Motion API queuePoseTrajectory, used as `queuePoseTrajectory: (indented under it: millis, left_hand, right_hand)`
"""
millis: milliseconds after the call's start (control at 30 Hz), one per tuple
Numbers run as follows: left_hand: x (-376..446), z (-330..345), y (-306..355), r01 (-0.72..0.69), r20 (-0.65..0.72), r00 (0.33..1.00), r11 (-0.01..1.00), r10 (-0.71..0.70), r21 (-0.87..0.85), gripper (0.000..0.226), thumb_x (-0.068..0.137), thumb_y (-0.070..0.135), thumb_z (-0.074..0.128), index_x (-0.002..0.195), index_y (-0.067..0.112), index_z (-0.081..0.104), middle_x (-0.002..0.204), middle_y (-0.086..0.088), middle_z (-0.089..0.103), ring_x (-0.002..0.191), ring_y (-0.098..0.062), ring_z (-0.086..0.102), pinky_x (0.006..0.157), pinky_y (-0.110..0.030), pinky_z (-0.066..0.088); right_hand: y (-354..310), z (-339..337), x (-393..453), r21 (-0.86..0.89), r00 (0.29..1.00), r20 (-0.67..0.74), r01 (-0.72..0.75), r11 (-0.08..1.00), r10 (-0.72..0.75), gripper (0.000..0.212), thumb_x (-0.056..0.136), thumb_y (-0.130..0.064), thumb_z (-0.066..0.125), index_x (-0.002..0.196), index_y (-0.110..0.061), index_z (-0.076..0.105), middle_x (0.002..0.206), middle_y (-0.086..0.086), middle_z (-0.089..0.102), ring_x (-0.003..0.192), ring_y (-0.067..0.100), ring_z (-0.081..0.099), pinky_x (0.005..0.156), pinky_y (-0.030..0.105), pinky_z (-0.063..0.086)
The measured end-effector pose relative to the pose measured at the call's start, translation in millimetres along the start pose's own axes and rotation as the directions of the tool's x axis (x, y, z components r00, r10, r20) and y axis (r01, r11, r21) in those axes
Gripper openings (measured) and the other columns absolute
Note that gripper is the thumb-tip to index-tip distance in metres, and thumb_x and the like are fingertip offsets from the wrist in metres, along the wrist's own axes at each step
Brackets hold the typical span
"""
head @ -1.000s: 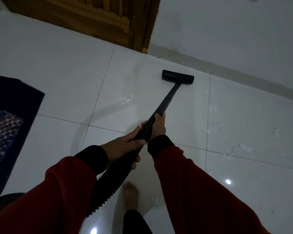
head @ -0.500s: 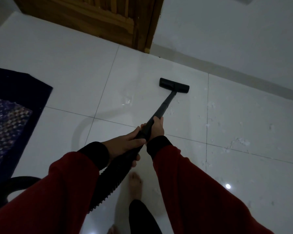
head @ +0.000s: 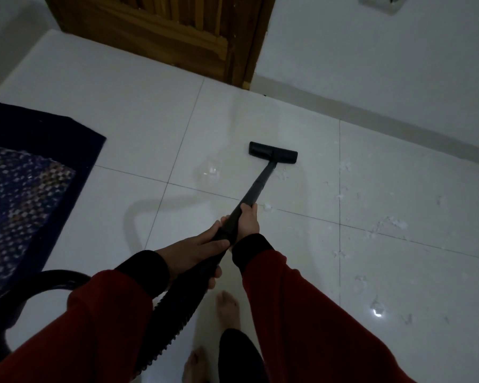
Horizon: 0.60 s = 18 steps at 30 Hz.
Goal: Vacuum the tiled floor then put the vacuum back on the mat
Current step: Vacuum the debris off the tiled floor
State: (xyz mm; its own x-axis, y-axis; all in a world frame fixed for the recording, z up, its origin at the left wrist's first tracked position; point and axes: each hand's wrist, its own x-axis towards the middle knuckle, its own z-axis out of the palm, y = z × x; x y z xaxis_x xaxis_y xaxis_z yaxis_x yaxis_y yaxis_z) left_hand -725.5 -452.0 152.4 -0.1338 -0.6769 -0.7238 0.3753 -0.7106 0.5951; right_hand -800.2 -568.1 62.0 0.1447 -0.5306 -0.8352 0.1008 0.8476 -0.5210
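Both hands, right hand [head: 246, 219] ahead of left hand [head: 197, 252], wrapped the black vacuum wand [head: 256, 187] for leverage. Its flat black floor head [head: 273, 152] sat beside scattered white debris [head: 385, 225] on glossy white tiles [head: 150, 111].

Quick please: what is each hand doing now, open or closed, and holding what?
Left hand: closed on the wand, near the hose end.
Right hand: closed on the wand, further down it.

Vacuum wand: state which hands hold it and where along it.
Both hands grip the vacuum wand: the right hand on the tube's upper part, the left hand just behind, where the ribbed hose begins.
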Motion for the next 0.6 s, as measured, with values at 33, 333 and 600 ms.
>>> queuePoseTrajectory:
  millis: [33, 333, 600]
  left_hand:
    - [-4.1, 0.9, -4.8, 0.004, -0.003, 1.000, 1.000, -0.004, -0.014, 0.060, 0.096, 0.033, 0.046, 0.142, 0.054, 0.014, 0.055, -0.005, 0.063, 0.044, -0.017, 0.059, 0.044, -0.022, 0.048]
    - [-23.7, 8.0, -39.1, -0.018, -0.026, 1.000, 0.996, 0.016, -0.091, 0.050, 0.095, 0.039, 0.047, 0.129, 0.066, 0.024, 0.057, -0.004, 0.063, 0.046, -0.017, 0.058, 0.046, -0.023, 0.048]
    - [-19.7, 46.2, -64.9, -0.036, -0.022, 0.999, 0.986, 0.033, -0.165, 0.051, 0.093, 0.041, 0.048, 0.129, 0.067, 0.022, 0.056, -0.003, 0.062, 0.044, -0.017, 0.057, 0.046, -0.023, 0.048]
  right_hand:
    - [3.9, -0.8, -3.2, -0.006, 1.000, 0.005, -0.001, 1.000, 0.002, 0.054, 0.097, -0.031, 0.043, 0.145, -0.047, 0.023, 0.079, 0.011, 0.052, 0.048, 0.020, 0.057, 0.050, 0.028, 0.050]
    - [25.8, -7.4, -20.5, -0.082, 0.998, 0.066, -0.008, 0.997, 0.014, 0.053, 0.097, -0.030, 0.042, 0.145, -0.045, 0.025, 0.087, 0.010, 0.053, 0.041, 0.015, 0.061, 0.046, 0.024, 0.051]
    - [20.3, -47.5, -33.1, -0.159, 0.997, 0.079, 0.002, 0.987, 0.011, 0.052, 0.098, -0.029, 0.039, 0.146, -0.043, 0.024, 0.113, 0.013, 0.048, 0.042, 0.014, 0.062, 0.045, 0.023, 0.050]
